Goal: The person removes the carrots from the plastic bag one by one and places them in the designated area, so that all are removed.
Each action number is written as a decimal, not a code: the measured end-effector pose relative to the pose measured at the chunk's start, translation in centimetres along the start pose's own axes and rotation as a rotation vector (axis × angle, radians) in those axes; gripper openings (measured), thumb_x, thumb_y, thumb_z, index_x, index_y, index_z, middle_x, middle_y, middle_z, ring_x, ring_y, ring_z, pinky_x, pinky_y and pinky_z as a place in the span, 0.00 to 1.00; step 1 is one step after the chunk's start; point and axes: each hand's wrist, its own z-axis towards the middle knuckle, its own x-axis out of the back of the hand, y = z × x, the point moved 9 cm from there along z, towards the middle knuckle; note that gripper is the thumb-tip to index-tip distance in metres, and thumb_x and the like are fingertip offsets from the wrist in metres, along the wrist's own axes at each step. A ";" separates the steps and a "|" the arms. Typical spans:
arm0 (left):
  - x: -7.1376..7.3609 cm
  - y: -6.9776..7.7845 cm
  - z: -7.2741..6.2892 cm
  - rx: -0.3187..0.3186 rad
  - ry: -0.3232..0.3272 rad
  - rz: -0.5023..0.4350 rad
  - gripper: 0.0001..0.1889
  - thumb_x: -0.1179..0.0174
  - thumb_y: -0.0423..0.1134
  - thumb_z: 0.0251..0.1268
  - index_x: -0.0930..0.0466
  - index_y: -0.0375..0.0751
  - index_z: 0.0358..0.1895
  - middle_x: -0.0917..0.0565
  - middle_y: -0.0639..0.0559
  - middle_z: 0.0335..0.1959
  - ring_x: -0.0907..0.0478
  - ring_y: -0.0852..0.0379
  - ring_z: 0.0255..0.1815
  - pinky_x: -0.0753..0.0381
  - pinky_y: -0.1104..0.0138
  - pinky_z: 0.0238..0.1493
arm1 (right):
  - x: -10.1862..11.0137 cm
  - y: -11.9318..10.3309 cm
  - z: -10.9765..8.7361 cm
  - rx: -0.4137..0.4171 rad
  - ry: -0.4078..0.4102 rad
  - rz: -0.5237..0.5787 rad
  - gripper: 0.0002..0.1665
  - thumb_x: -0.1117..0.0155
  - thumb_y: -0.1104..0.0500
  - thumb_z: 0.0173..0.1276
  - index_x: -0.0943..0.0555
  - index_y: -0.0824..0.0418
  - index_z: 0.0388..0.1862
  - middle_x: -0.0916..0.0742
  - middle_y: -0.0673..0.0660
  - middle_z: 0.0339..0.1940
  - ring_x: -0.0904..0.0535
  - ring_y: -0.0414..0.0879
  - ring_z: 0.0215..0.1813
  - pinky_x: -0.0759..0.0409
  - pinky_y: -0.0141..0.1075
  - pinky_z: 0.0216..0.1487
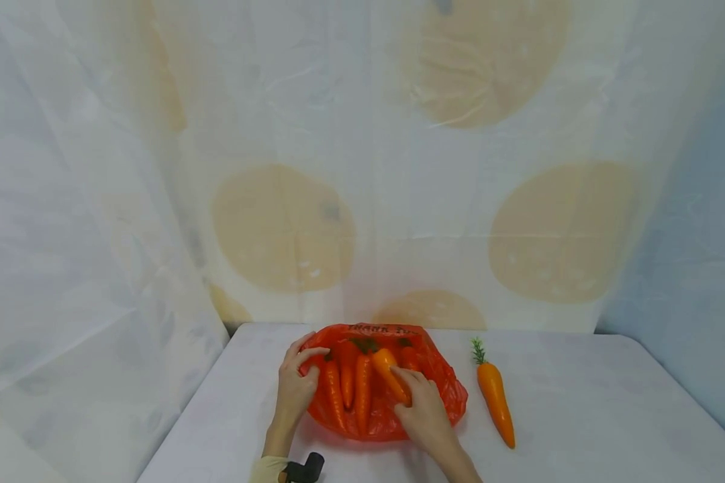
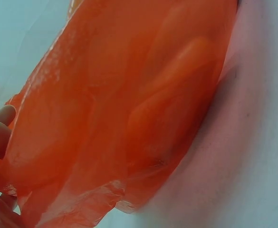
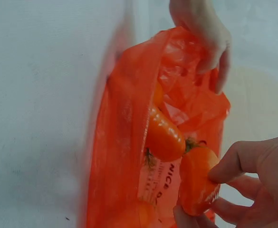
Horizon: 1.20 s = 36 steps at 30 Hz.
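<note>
A red plastic bag lies on the table with its mouth towards me and several orange toy carrots inside. My left hand holds the bag's left rim; in the left wrist view its fingers are at the bag's edge. With my right hand I grip one lighter orange carrot at the bag's mouth, its leafy end pointing inward. The right wrist view shows that carrot between thumb and fingers, near another carrot in the bag.
One more orange carrot with a green top lies on the white table, right of the bag. Pale sheets with tan round prints hang behind the table and at its sides.
</note>
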 end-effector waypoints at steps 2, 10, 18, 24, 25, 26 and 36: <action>0.0 0.0 0.0 0.005 -0.002 -0.008 0.20 0.48 0.18 0.57 0.12 0.42 0.42 0.25 0.53 0.65 0.32 0.50 0.68 0.38 0.49 0.70 | 0.4 0.2 -0.3 -0.011 -0.002 0.017 0.34 0.34 0.69 0.57 0.22 0.53 0.65 0.21 0.59 0.63 0.26 0.58 0.60 0.22 0.58 0.57; 0.2 -0.2 0.3 0.008 -0.008 -0.005 0.21 0.44 0.21 0.58 0.12 0.52 0.41 0.25 0.53 0.65 0.32 0.49 0.68 0.39 0.47 0.71 | 2.3 0.8 -0.6 -0.021 0.007 0.051 0.33 0.36 0.69 0.59 0.22 0.53 0.65 0.21 0.57 0.64 0.26 0.57 0.61 0.24 0.59 0.59; 0.2 -0.8 0.3 0.030 -0.055 0.049 0.19 0.49 0.21 0.59 0.13 0.43 0.45 0.25 0.49 0.67 0.31 0.49 0.69 0.33 0.52 0.68 | 5.5 0.8 -1.0 0.018 0.054 0.038 0.32 0.40 0.71 0.59 0.21 0.56 0.64 0.20 0.56 0.64 0.24 0.55 0.62 0.23 0.54 0.61; 0.3 -0.9 0.5 0.067 -0.087 0.067 0.21 0.52 0.21 0.62 0.14 0.41 0.49 0.25 0.53 0.67 0.32 0.54 0.70 0.28 0.69 0.59 | 9.2 0.0 -1.8 0.115 0.101 0.135 0.31 0.42 0.75 0.58 0.20 0.60 0.62 0.18 0.56 0.62 0.22 0.52 0.57 0.17 0.39 0.50; 0.3 -0.9 0.5 0.074 -0.089 0.068 0.21 0.52 0.21 0.62 0.14 0.41 0.49 0.25 0.54 0.67 0.32 0.54 0.70 0.28 0.70 0.59 | 9.8 -0.2 -1.9 0.132 0.114 0.141 0.31 0.42 0.76 0.58 0.20 0.61 0.61 0.18 0.57 0.61 0.21 0.52 0.54 0.17 0.36 0.46; 0.3 -0.9 0.5 0.082 -0.090 0.069 0.21 0.52 0.21 0.63 0.14 0.41 0.50 0.25 0.55 0.67 0.32 0.54 0.70 0.27 0.70 0.59 | 10.4 -0.3 -2.1 0.147 0.126 0.151 0.31 0.42 0.76 0.58 0.20 0.62 0.61 0.19 0.58 0.61 0.21 0.52 0.52 0.17 0.35 0.45; 0.3 -0.6 0.5 0.074 -0.078 0.066 0.21 0.52 0.21 0.62 0.13 0.42 0.48 0.25 0.53 0.67 0.32 0.50 0.71 0.32 0.52 0.69 | 14.3 2.9 -2.2 0.005 0.193 0.079 0.32 0.44 0.71 0.66 0.28 0.58 0.71 0.23 0.61 0.66 0.21 0.59 0.57 0.17 0.34 0.44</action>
